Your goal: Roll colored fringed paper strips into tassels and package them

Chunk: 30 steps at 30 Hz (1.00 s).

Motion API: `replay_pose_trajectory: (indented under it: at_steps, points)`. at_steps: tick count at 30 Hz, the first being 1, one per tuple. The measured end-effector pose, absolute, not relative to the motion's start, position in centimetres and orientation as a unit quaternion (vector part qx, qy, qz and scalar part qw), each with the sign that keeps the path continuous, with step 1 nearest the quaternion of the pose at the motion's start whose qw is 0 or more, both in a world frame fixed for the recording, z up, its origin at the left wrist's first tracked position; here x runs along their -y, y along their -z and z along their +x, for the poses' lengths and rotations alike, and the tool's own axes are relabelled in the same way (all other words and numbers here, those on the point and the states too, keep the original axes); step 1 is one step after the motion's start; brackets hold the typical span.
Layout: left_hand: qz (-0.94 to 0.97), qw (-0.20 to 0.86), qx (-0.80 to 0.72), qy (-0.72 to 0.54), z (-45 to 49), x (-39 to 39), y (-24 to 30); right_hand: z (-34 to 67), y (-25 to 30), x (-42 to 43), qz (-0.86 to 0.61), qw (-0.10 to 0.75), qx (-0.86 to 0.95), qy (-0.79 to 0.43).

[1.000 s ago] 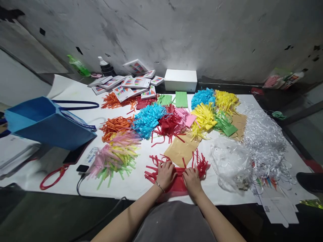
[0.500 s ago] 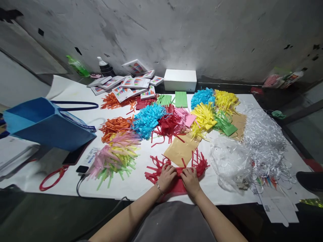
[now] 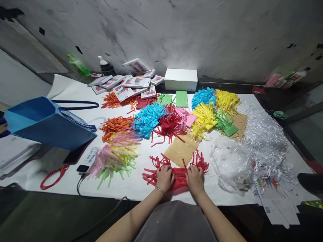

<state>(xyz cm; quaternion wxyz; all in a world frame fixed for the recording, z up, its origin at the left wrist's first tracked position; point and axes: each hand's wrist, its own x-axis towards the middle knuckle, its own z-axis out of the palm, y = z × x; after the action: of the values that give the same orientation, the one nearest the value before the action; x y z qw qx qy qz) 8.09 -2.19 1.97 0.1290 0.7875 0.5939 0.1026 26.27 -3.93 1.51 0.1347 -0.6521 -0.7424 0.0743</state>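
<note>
A red fringed tissue paper piece (image 3: 180,178) lies at the table's front edge, cut strips fanning out at both sides. My left hand (image 3: 165,178) is on its left part, fingers curled over the paper; a bracelet circles that wrist. On the right part is my right hand (image 3: 195,179), its fingers bent and closed on the paper as well. A flat red band of paper stretches between the two hands. The fingertips and thumbs are partly hidden. Just beyond the red paper rests a tan paper sheet (image 3: 182,149).
Fringed tissue bundles in several colours, such as a blue bundle (image 3: 148,120) and a yellow bundle (image 3: 204,117), lie behind. At right are a clear plastic bag (image 3: 230,164) and white string (image 3: 263,137). A blue bag (image 3: 50,124) stands left, near a power bank (image 3: 88,159).
Both hands have moved apart from the middle, the left one leftward and the right one rightward. More of the red paper between them shows.
</note>
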Motion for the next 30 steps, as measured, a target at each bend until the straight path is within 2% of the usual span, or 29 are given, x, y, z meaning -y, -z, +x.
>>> replay_pose_trajectory:
  at_steps: [2, 7, 13, 23, 30]
  points:
    - [0.794, 0.112, -0.588, -0.105, 8.3, 2.1, -1.8, 26.0, -1.6, 3.9, -0.656, 0.129, 0.740, -0.074]
    - [0.872, 0.091, -0.464, -0.129, 7.8, 2.2, -0.9, 26.2, -1.3, 4.0, -0.664, 0.124, 0.733, -0.082]
    - [0.892, 0.103, -0.426, -0.109, 7.4, 1.2, -0.6, 26.3, -1.6, 3.3, -0.671, 0.110, 0.729, -0.081]
    - [0.910, 0.111, -0.389, -0.094, 7.1, 0.3, -0.8, 26.0, -1.9, 3.5, -0.581, 0.094, 0.806, -0.069]
    - [0.889, 0.128, -0.427, -0.100, 7.6, 0.1, -0.6, 24.2, -0.8, 3.0, -0.521, 0.104, 0.845, -0.069]
